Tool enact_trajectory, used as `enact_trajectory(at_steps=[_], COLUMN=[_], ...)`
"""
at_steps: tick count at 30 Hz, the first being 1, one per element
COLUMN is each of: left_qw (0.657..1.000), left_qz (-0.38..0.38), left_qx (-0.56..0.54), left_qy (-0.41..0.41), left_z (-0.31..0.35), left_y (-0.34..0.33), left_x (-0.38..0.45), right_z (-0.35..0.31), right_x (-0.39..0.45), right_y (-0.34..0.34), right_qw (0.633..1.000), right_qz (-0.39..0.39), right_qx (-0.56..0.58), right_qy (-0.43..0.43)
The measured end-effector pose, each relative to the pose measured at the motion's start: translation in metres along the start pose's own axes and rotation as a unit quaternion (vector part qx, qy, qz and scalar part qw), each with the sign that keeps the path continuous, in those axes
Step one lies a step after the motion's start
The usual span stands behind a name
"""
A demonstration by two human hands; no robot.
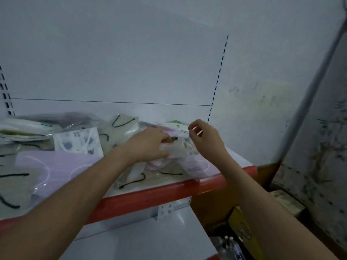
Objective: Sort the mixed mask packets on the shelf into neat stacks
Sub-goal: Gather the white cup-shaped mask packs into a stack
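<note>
A white back wall (131, 62) is filling most of the view, with a slotted upright (218, 72) running down it. The shelf (169, 192), white with a red front lip, is sitting below and carrying a loose heap of mask packets spread from its left end to near its right end. A dirty pegboard panel (319, 166) is leaning in at the right, and a lower shelf (150, 237) is showing underneath.

Both forearms are reaching in from the bottom corners toward the right part of the heap. A large lilac packet (62, 166) is lying flat near the front left, partly under the left forearm. A patterned white packet (78, 140) is lying behind it, tilted. Beige packets (120, 126) with black ear loops are lying around and behind these, and a low pile of packets (22, 128) is lying at the far left against the wall.

The left hand (148, 144) is gripping a clear packet (178, 149) of pale masks on the right of the heap, fingers curled over its top edge. The right hand (203, 136) is hanging just above the same packet's right end, thumb and forefinger curled toward each other; whether they are pinching the packet's edge or nothing, I cannot tell.
</note>
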State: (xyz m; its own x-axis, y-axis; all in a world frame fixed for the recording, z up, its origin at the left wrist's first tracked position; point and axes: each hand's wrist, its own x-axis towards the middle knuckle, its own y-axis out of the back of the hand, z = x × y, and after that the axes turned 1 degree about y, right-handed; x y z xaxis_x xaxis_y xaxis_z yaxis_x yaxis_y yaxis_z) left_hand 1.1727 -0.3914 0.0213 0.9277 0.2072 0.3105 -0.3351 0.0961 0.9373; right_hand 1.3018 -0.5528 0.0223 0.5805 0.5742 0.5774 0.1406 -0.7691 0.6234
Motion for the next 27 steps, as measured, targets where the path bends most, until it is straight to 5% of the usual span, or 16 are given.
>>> enact_trajectory(at_steps=[2,8,12,15,18,21,22,24,27], left_qw=[0.999,0.987,0.961,0.923,0.887,0.852,0.852,0.878,0.954], left_qz=[-0.022,0.079,0.23,0.36,0.435,0.448,0.431,0.38,0.291], left_qx=[0.043,0.137,0.145,0.113,0.152,0.257,0.279,0.271,0.07], left_qy=[0.018,0.029,0.051,0.08,0.029,-0.084,-0.105,-0.109,-0.03], left_z=[-0.01,-0.012,-0.002,0.012,0.024,0.034,0.034,0.034,0.042], left_y=[-0.015,-0.032,-0.025,-0.012,-0.004,-0.01,-0.013,-0.018,-0.014], left_x=[0.004,0.017,0.02,0.021,0.018,0.012,0.011,0.013,0.014], right_z=[0.013,0.038,0.049,0.047,0.038,0.031,0.031,0.03,0.038], right_x=[0.021,0.053,0.057,0.061,0.064,0.064,0.066,0.067,0.071], right_y=[-0.003,-0.01,-0.015,-0.01,0.003,0.014,0.013,0.011,0.016], right_qw=[1.0,0.991,0.983,0.969,0.892,0.786,0.767,0.785,0.827], right_qz=[-0.01,-0.099,-0.099,-0.059,-0.185,-0.312,-0.322,-0.289,-0.211], right_qx=[0.012,0.081,0.141,0.239,0.381,0.505,0.53,0.528,0.497], right_qy=[0.0,0.034,0.063,-0.029,-0.158,-0.172,-0.164,-0.144,-0.154])
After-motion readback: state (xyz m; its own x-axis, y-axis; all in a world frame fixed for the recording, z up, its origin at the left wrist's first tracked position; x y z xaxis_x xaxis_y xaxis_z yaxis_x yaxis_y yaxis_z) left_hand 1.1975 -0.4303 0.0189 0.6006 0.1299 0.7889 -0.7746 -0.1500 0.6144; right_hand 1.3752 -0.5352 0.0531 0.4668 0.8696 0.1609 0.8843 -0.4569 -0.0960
